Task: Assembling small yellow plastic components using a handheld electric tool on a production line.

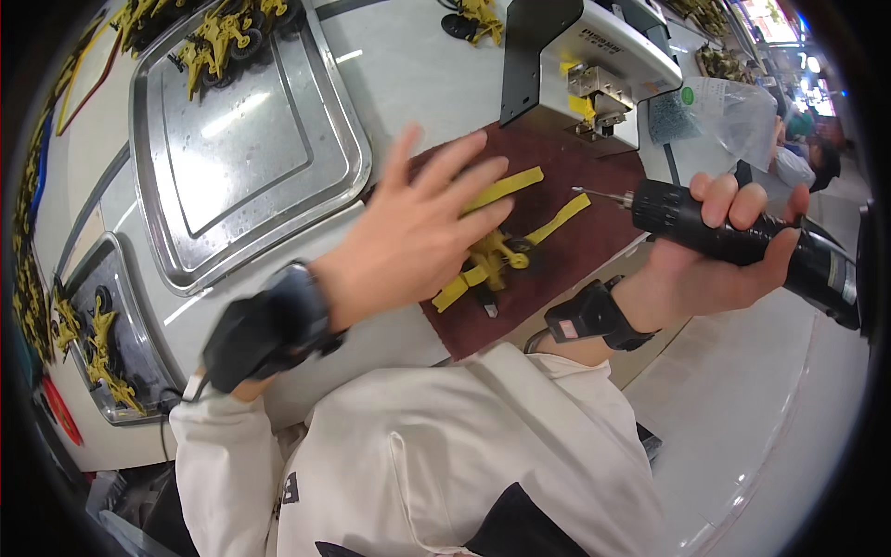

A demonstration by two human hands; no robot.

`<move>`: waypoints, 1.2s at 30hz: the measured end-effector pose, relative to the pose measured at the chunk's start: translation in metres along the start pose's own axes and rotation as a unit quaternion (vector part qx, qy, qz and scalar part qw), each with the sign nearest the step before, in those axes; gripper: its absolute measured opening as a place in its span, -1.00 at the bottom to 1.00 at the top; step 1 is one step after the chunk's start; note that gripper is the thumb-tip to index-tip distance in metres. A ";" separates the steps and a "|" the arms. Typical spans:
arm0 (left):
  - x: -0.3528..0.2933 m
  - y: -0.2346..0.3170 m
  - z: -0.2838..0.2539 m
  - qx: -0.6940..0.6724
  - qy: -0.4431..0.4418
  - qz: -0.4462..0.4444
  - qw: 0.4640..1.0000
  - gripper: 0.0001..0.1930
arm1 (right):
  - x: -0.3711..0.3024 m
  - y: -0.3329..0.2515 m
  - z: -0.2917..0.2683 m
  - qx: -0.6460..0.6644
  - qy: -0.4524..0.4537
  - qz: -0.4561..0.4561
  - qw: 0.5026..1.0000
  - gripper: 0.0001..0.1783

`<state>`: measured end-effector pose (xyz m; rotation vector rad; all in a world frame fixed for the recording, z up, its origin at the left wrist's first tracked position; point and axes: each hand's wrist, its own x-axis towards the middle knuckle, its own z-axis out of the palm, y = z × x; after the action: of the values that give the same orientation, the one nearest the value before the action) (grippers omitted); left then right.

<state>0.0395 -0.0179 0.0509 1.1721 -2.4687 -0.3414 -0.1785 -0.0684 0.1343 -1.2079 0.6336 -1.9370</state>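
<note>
My left hand (408, 237) is spread flat with its fingers apart, blurred by motion. It hovers over or rests on a small yellow toy-like part (503, 258) and hides some of it; contact is unclear. Several yellow strips (561, 220) lie around that part on a dark red-brown mat (557, 278). A small black piece with a pale tip (487, 301) shows at the part's near side. My right hand (691, 274) is closed around a black electric screwdriver (670, 212). Its thin bit points left, above the mat's right half.
A white-and-black machine (608, 79) with a metal fitting stands behind the mat. To the left are a large steel tray (348, 200) with yellow wheeled pieces (223, 46) and a smaller tray (162, 376) with more. A clear plastic bag (738, 111) lies at the right; a person (807, 162) is beyond.
</note>
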 end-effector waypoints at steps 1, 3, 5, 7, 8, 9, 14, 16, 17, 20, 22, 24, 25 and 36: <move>0.010 0.000 0.014 -0.037 0.003 -0.017 0.999 -0.36 | -0.001 0.000 0.001 0.030 -0.036 -0.001 0.999 -0.49; 0.006 0.001 0.021 -0.002 0.038 -0.024 0.999 -0.34 | -0.005 -0.001 0.000 0.059 -0.073 -0.004 0.996 -0.49; 0.002 0.008 0.015 -0.001 0.105 -0.046 0.993 -0.27 | -0.016 -0.002 -0.006 0.039 -0.054 -0.038 0.997 -0.48; -0.004 0.015 0.022 -0.034 0.078 -0.101 0.991 -0.27 | -0.016 0.001 -0.010 0.013 -0.029 -0.032 0.999 -0.47; -0.009 0.017 0.032 -0.040 0.042 -0.129 0.990 -0.27 | -0.016 0.003 -0.011 -0.010 -0.005 -0.027 1.000 -0.46; -0.009 0.018 0.039 -0.042 0.041 -0.129 0.990 -0.27 | -0.017 0.004 -0.010 -0.013 0.012 -0.020 1.000 -0.43; -0.006 0.010 0.037 -0.096 0.028 -0.079 0.992 -0.22 | -0.018 0.007 -0.004 0.019 -0.047 -0.018 0.999 -0.38; -0.007 0.010 0.037 -0.093 0.023 -0.076 0.992 -0.22 | -0.022 0.008 -0.001 0.017 -0.071 -0.031 0.997 -0.37; -0.008 0.010 0.037 -0.090 0.018 -0.073 0.993 -0.22 | -0.024 0.007 0.001 0.011 -0.099 -0.027 0.995 -0.41; -0.005 0.013 0.042 -0.091 0.024 -0.088 0.992 -0.24 | -0.029 0.014 0.008 -0.024 -0.135 -0.034 0.990 -0.42; -0.009 0.021 0.044 -0.080 0.014 -0.094 0.992 -0.23 | -0.030 0.020 0.012 -0.042 -0.156 -0.034 0.986 -0.40; -0.014 0.028 0.050 -0.064 0.016 -0.118 0.991 -0.20 | -0.030 0.021 0.013 -0.031 -0.128 -0.023 0.991 -0.21; -0.014 0.029 0.051 -0.076 0.009 -0.116 0.990 -0.16 | -0.029 0.019 0.013 -0.025 -0.133 -0.014 0.991 -0.19; -0.013 0.035 0.056 -0.107 0.024 -0.133 0.985 -0.11 | -0.057 0.033 0.011 -0.050 -0.167 0.034 0.984 -0.11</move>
<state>-0.0010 0.0171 0.0109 1.3975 -2.1724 -0.6287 -0.1421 -0.0423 0.0846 -1.5117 0.5897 -1.6131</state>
